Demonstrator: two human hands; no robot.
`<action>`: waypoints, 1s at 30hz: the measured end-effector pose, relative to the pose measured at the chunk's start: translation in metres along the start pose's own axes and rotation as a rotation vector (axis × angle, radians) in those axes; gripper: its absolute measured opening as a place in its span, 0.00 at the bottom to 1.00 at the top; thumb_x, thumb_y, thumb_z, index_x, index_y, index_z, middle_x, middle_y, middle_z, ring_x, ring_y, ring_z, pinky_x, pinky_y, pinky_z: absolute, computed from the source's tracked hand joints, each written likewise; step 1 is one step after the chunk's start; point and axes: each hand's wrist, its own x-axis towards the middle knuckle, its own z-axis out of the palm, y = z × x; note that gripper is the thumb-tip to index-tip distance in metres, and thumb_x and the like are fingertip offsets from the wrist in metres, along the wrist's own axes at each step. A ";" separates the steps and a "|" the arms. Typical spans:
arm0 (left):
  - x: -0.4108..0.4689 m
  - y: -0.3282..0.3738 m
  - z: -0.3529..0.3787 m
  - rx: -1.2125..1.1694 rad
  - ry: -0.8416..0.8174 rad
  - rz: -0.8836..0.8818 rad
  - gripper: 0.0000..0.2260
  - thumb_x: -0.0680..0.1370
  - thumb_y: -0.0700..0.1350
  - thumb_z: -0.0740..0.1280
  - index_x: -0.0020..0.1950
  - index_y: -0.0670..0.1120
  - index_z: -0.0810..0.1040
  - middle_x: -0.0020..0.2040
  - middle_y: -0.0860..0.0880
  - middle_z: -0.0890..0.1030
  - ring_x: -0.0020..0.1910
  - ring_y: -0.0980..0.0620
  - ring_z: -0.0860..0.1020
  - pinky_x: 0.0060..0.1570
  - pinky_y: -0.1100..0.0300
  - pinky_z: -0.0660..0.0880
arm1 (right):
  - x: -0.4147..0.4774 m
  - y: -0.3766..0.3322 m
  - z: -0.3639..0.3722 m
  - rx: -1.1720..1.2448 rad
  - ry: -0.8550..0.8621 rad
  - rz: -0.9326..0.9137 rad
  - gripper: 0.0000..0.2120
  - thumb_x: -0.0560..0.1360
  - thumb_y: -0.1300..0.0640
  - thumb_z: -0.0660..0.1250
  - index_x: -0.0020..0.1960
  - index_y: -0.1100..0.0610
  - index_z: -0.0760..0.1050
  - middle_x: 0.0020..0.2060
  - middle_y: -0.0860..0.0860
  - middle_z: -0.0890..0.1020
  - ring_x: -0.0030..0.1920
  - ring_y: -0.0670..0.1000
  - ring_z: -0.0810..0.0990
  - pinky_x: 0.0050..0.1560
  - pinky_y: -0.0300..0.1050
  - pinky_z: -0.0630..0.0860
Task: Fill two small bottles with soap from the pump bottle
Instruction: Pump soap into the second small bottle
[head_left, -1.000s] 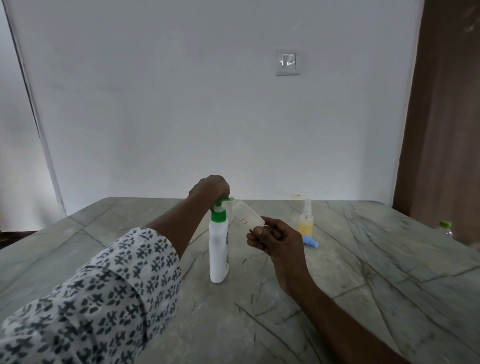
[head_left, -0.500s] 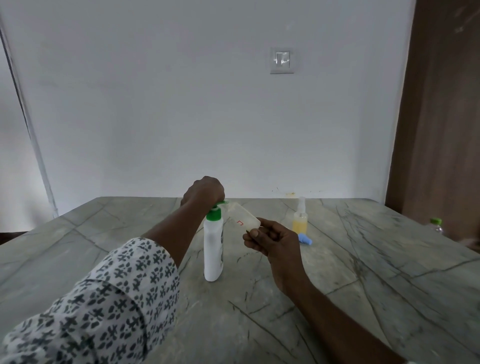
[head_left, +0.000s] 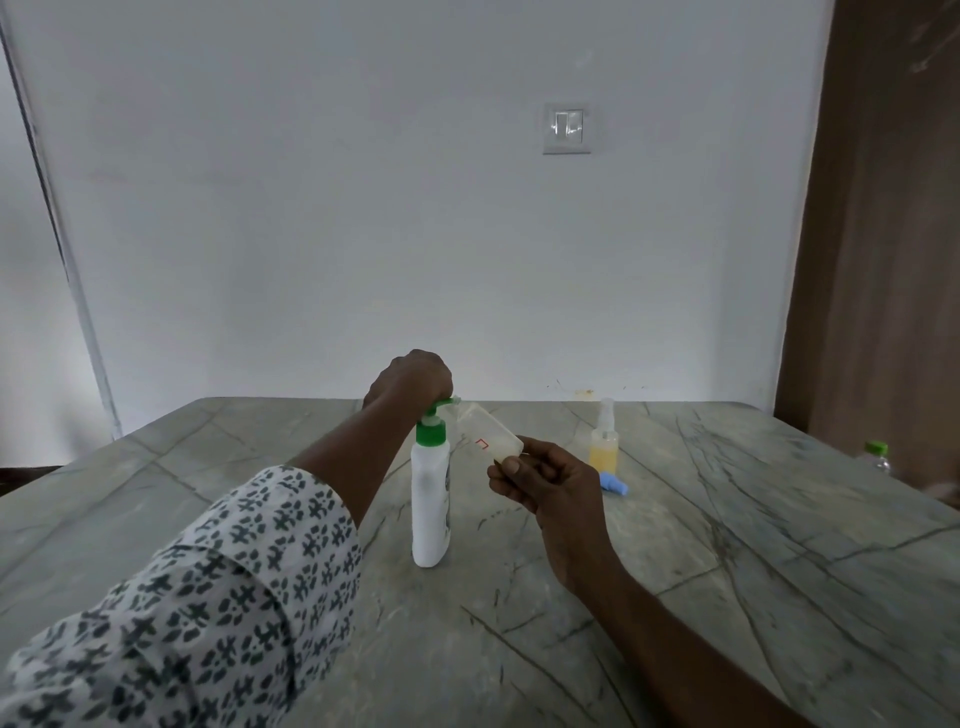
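A white pump bottle (head_left: 430, 501) with a green collar and green pump head stands upright on the table (head_left: 727, 530), just left of the middle of the frame. Its body is opaque, so what is inside cannot be seen.

Your left hand (head_left: 410, 382) sits on top of the pump head, its grip curled down over it, with the green spout poking out to the right from under your fingers. A patterned sleeve (head_left: 182, 597) covers that forearm in the lower left of the frame.

Your right hand (head_left: 545, 480), right of the pump bottle, pinches the small clear bottle (head_left: 488, 435) by its base between thumb and curled fingers. This bottle is flat, translucent and marked with a small red square. It is tilted, its open mouth pointing up and left and meeting the tip of the spout. How much soap is in it cannot be told.

Further right and towards the back, the second small bottle (head_left: 603, 441) stands upright with a pale spray top; yellow liquid fills its lower part. A blue cap (head_left: 614, 483) lies on the table just in front of it.

At the far right edge a green-capped bottle (head_left: 875, 456) shows partly. A wall switch (head_left: 566, 128) is mounted right of centre in the upper frame.
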 end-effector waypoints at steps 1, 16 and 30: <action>-0.001 -0.001 0.000 -0.009 0.006 -0.014 0.07 0.71 0.39 0.60 0.47 0.42 0.74 0.50 0.41 0.77 0.50 0.39 0.80 0.57 0.44 0.76 | 0.000 0.000 0.000 -0.001 0.004 0.001 0.12 0.74 0.68 0.69 0.56 0.59 0.78 0.46 0.60 0.86 0.44 0.58 0.86 0.44 0.43 0.82; 0.006 -0.003 0.002 0.026 -0.033 0.020 0.07 0.74 0.38 0.60 0.47 0.39 0.76 0.52 0.39 0.79 0.48 0.38 0.79 0.53 0.50 0.77 | 0.003 0.001 -0.006 0.031 0.012 0.019 0.15 0.75 0.67 0.68 0.61 0.59 0.78 0.52 0.58 0.86 0.51 0.60 0.85 0.53 0.47 0.82; 0.005 -0.005 0.009 -0.030 0.027 -0.030 0.04 0.72 0.39 0.60 0.46 0.43 0.72 0.49 0.43 0.75 0.54 0.41 0.77 0.59 0.44 0.74 | 0.001 0.000 -0.004 -0.021 0.017 0.013 0.13 0.74 0.69 0.69 0.56 0.58 0.79 0.48 0.54 0.86 0.49 0.59 0.86 0.48 0.43 0.83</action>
